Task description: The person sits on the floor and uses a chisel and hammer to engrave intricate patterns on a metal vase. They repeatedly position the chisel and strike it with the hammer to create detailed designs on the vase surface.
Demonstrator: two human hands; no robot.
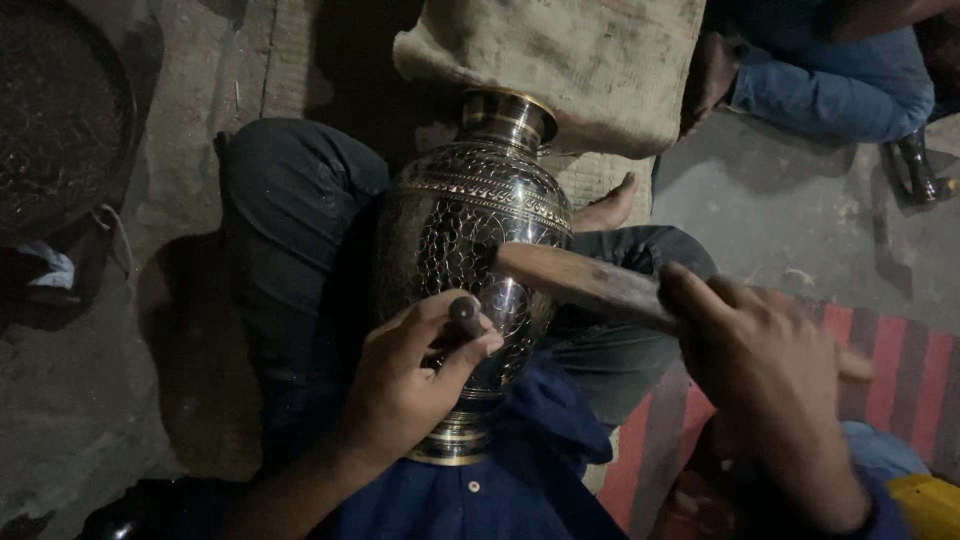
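A: Two hands in frame, both the wearer's. Left hand (405, 385) at lower centre, grip pinched round a short dark punch (464, 316), thumb and fingers closed on it. Tip hidden, seems pressed to the vase.

B: Vase where?

A: Engraved metal vase (470, 230), centre of frame, lying across the person's lap (290, 220). Long axis runs bottom to top of the picture, base toward the wearer, neck toward the upper centre, resting near a burlap sack (560, 60).

B: Right hand?

A: Right hand (770, 390) lower right, grip wrapped shut on a wooden mallet (585, 282). The mallet's long axis slants from the hand up-left, its head end just right of the punch, over the vase's belly, a bit blurred.

B: Key relation?

A: The punch top sits just left of and slightly below the mallet head, near but apart. Left hand is the one against the vase; the right is off to the side.

B: Anything else?

A: Another person's jeans-clad leg (830, 90) upper right, a dark round tray (60, 120) upper left, a striped red mat (880, 360) right, concrete floor (90, 400).
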